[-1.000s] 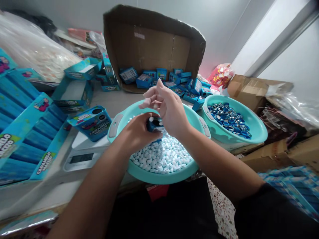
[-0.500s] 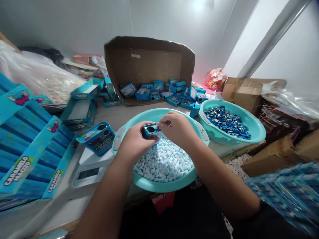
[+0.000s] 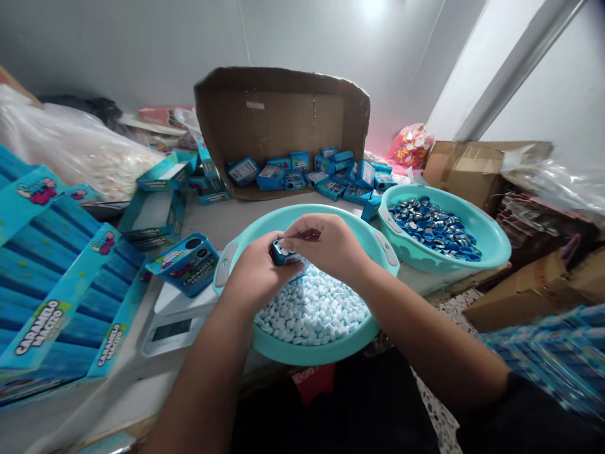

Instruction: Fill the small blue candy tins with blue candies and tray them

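My left hand is wrapped round a small blue candy box, held upright over the near-left part of a turquoise basin. Fingertips of my right hand press together at the top of that box, where a pale spot shows. What they pinch, if anything, is hidden. Below both hands the basin holds a heap of small white and pale blue candies. To the left, a larger blue carton marked CARAMELO MACIZO sits on a white scale.
At the back, a cardboard box lies on its side with several small blue boxes in front. A second turquoise basin at the right holds small blue-and-silver pieces. Blue display cartons stand at the left.
My right fingers have come down onto the box top, and the dark round hole seen there before is now covered by something pale. My left hand keeps its hold.
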The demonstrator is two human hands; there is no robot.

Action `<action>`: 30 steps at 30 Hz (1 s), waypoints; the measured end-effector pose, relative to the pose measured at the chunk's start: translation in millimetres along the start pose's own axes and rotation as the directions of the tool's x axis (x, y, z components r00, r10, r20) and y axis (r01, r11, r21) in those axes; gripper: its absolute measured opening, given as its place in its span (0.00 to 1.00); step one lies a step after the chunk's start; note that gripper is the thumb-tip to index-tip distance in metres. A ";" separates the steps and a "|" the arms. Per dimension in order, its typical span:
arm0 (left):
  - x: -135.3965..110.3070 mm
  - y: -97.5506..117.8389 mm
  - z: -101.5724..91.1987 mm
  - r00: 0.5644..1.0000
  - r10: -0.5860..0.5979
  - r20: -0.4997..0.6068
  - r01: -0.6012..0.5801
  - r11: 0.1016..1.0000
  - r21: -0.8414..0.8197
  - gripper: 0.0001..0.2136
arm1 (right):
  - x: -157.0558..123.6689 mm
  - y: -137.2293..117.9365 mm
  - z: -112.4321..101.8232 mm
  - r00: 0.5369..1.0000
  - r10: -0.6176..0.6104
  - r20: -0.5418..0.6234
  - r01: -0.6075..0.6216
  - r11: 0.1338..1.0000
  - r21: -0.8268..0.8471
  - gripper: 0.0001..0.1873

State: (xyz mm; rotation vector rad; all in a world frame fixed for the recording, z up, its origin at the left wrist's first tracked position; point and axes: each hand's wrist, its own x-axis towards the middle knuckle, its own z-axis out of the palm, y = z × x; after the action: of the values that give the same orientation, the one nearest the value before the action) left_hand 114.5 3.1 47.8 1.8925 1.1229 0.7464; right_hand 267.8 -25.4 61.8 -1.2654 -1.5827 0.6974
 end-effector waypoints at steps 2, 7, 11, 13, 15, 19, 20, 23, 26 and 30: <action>0.0 1.5 0.1 1.000 -0.007 -0.008 0.007 1.000 0.004 0.20 | 1.1 1.2 2.0 0.998 -0.058 -0.021 0.057 0.998 -0.035 0.03; 0.2 0.8 1.4 0.998 0.006 -0.060 -0.006 1.000 -0.009 0.21 | 4.6 4.2 4.5 0.975 -0.197 -0.101 0.192 0.980 -0.058 0.05; 1.8 -5.6 1.7 0.987 -0.031 -0.158 0.017 0.995 -0.094 0.25 | 9.1 9.7 -11.1 0.970 -0.210 -0.125 0.169 0.946 -0.278 0.10; 3.1 -8.9 1.7 0.965 -0.051 -0.258 0.022 0.993 -0.114 0.26 | 11.1 16.0 -22.8 0.986 -0.155 -0.070 0.104 0.874 -0.475 0.11; 4.1 -11.6 1.8 0.932 -0.063 -0.357 0.015 0.991 -0.134 0.26 | 10.1 22.2 -31.9 0.999 0.009 0.038 0.013 0.846 -0.533 0.10; 4.0 -14.3 2.5 0.922 -0.062 -0.383 -0.010 0.983 -0.185 0.24 | -6.5 22.5 -31.6 0.804 0.382 0.456 -0.074 0.825 -0.559 0.30; 3.6 -14.3 2.8 0.931 -0.065 -0.358 -0.009 0.980 -0.200 0.24 | -12.4 19.7 -28.1 0.735 0.423 0.530 -0.023 0.797 -0.604 0.40; 2.5 -13.0 2.9 0.954 -0.058 -0.294 -0.012 0.973 -0.230 0.25 | -25.4 11.1 -15.1 0.643 0.438 0.628 0.193 0.701 -0.686 0.54; 2.8 -10.2 2.0 0.963 -0.045 -0.266 -0.013 0.977 -0.212 0.25 | -25.3 10.5 -7.4 0.614 0.434 0.659 0.266 0.673 -0.690 0.54; 4.1 -7.3 0.8 0.978 -0.037 -0.204 -0.010 0.974 -0.225 0.24 | -15.0 20.4 -6.9 0.598 0.430 0.676 0.246 0.705 -0.665 0.44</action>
State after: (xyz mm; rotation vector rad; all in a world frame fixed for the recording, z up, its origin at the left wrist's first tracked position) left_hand 113.8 8.6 41.5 1.6434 1.1240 1.0374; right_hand 282.3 -34.4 41.8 -1.7340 -2.7704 0.8226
